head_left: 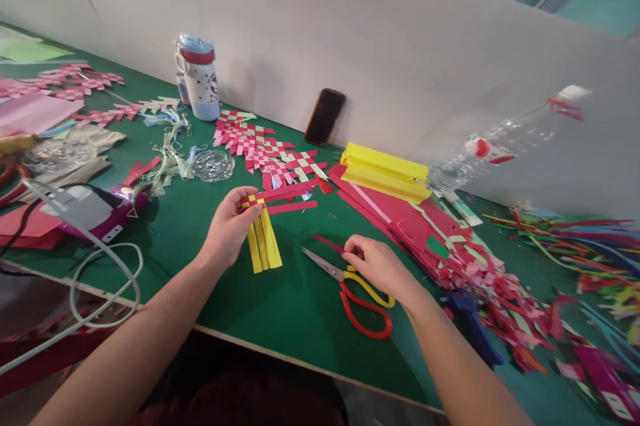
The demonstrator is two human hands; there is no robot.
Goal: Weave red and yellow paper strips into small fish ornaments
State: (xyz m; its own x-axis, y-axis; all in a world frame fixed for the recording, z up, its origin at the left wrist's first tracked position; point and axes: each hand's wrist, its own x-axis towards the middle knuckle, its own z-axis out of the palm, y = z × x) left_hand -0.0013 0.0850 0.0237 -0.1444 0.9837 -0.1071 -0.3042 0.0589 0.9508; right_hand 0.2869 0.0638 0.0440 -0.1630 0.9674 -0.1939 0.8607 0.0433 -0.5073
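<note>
My left hand (231, 225) is closed on a piece of woven paper strips (265, 239), pinched at its checkered corner. Yellow strips hang down from that corner, and red strips stick out to the right. Between thumb and fingers, my right hand (373, 261) pinches a narrow red paper strip (327, 241), whose free end points left. Scissors (366, 317) with one red and one yellow handle lie on the table just under my right hand, their blades toward the left.
Finished woven paper pieces (260, 146) lie in a row behind my left hand. A phone (325, 117) leans on the wall beside folded yellow paper (385, 169). A tilted clear bottle (500, 139), a flask (200, 79), paper scraps (500, 299) and a white cable (135, 279) surround the work spot.
</note>
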